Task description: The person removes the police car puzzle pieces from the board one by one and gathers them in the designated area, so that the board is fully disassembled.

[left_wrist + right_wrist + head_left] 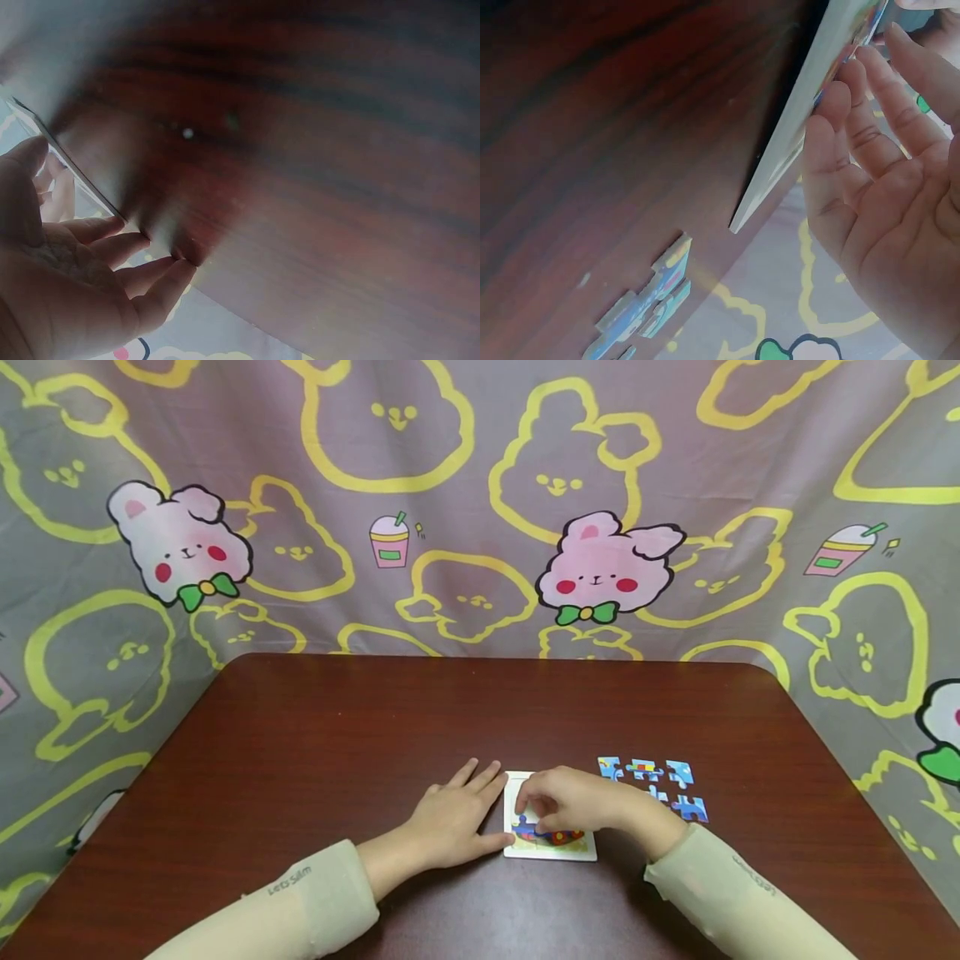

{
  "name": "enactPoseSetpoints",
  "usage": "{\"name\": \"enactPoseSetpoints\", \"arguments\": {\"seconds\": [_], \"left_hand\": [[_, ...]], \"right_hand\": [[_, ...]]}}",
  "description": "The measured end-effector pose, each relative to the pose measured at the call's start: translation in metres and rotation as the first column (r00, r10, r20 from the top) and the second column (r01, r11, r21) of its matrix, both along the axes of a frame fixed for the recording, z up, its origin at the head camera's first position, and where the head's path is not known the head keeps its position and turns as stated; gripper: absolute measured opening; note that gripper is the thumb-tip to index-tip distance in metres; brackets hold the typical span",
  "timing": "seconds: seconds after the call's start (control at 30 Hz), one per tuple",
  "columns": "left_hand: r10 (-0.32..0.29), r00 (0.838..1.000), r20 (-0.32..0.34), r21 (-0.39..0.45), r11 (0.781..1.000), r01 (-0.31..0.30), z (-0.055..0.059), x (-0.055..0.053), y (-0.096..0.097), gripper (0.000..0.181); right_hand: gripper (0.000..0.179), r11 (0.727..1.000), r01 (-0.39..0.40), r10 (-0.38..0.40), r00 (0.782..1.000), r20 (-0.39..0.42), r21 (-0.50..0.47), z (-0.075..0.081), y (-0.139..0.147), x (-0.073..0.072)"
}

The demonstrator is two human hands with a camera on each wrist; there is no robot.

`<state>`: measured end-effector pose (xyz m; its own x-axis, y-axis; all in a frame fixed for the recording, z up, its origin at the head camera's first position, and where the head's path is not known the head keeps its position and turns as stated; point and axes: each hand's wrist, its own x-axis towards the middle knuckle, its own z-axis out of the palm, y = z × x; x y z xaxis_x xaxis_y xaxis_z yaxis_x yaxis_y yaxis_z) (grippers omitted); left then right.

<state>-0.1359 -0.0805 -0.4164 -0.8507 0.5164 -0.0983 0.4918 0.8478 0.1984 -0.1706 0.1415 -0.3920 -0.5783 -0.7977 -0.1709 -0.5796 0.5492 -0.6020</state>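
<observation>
A white-rimmed jigsaw board [555, 857] lies on the table, its lower part filled with a colourful picture in blue, red and yellow. My left hand [456, 818] is flat on the table to its left, fingers spread and thumb touching the board's left edge. Over the board bends my right hand [573, 802], thumb and index finger at a blue jigsaw piece [522, 829] above the filled part. In the right wrist view, the curled fingers [862, 56] meet the board's face, and the piece is mostly hidden.
Several loose jigsaw pieces [689, 808], mostly light blue, lie right of the board, partly behind my right forearm. The dark red-brown table [360, 718] reaches back to a grey curtain [465, 510] with cartoon rabbits.
</observation>
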Motion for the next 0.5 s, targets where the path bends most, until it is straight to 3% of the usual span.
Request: {"name": "enactPoseSetpoints", "arguments": {"seconds": [0.5], "left_hand": [[-0.005,1.0,0.01,-0.002,1.0,0.005,0.001,-0.0001,-0.0005,0.083]], "right_hand": [[0.024,0.996,0.016,-0.009,0.997,-0.072,0.089,-0.0018,-0.0062,0.0027]]}}
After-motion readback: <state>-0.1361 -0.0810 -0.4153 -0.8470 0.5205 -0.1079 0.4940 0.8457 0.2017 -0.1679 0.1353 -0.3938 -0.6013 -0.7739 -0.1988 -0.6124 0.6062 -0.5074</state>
